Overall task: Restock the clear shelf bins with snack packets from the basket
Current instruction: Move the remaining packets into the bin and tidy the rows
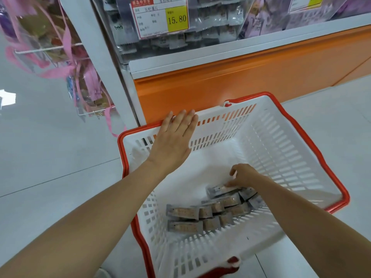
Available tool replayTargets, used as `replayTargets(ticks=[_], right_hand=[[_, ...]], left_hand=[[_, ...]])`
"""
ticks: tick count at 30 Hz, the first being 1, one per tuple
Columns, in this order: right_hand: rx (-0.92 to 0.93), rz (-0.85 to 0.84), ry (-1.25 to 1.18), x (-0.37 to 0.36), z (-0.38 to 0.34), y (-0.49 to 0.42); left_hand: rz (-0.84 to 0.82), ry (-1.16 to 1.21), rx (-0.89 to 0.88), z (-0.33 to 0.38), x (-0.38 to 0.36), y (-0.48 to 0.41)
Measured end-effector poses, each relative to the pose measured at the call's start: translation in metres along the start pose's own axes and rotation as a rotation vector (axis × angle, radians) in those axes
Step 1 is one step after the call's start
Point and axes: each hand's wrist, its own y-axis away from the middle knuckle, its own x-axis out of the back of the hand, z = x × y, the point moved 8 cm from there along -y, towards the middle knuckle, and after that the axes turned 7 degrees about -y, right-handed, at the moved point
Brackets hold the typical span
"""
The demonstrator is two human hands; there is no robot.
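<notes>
A white basket (281,149) with a red rim stands on the floor below me. Several grey snack packets (202,215) with brown contents lie on its bottom near the front. My left hand (174,137) rests flat, fingers straight, on the basket's far left rim. My right hand (244,175) reaches down into the basket and its fingers curl onto the topmost grey packet (218,190). Above, a clear shelf bin (170,35) holds more grey packets behind a price tag reading 15.80.
The shelf unit has an orange base (241,81) right behind the basket. A second clear bin (301,15) with purple packets sits to the right. Wire hooks with pink-ribboned bags (66,57) hang at the left. Grey floor tiles surround the basket.
</notes>
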Motion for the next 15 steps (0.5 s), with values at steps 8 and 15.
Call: replayTargets(ticks=[8, 15], right_hand=[[0.127, 0.062, -0.326, 0.027, -0.047, 0.023], [0.33, 0.184, -0.781, 0.087, -0.088, 0.062]], left_hand=[[-0.042, 0.107, 0.002, -0.001, 0.008, 0.0], [0.023, 0.226, -0.068, 0.008, 0.026, 0.002]])
